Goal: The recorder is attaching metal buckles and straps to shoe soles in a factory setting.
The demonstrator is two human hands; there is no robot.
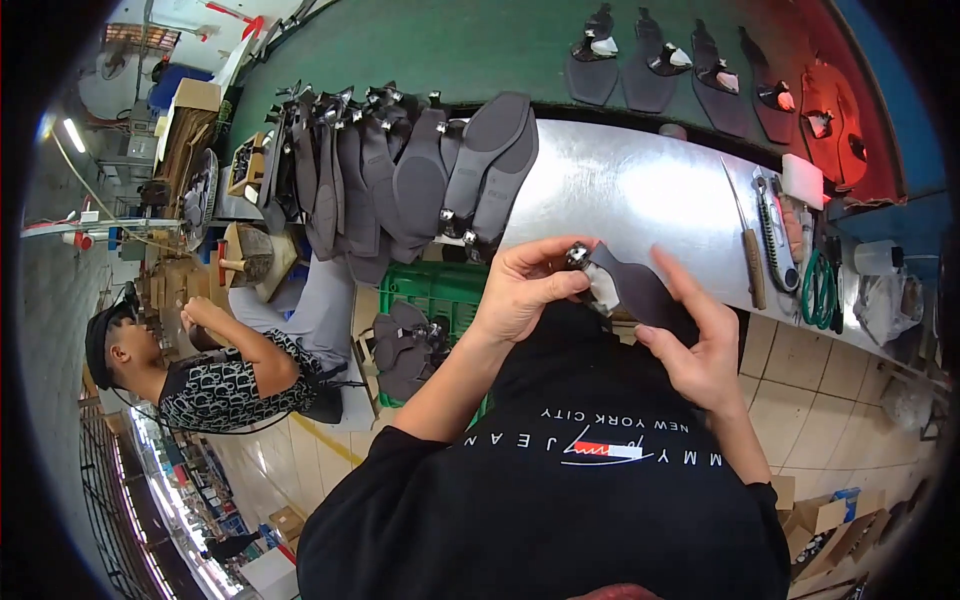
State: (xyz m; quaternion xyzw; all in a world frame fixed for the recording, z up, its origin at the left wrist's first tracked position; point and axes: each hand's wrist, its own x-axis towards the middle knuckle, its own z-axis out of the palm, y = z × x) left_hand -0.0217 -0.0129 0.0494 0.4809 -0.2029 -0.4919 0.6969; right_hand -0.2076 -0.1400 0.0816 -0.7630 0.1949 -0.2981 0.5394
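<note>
A dark flat sandal with white padding under its strap is held in front of my chest, above the front edge of the metal worktop. My left hand pinches it at the strap end, beside a shiny ornament. My right hand holds the other end of the sole between the thumb and fingers, with the index finger stretched along the far side. The underside of the sandal is partly hidden by my hands.
Many dark sandals lie stacked on the left of the metal worktop. Several more stand in a row on the green belt. An awl, a cutter and green cord lie at right. A green crate holds sandals; a co-worker sits left.
</note>
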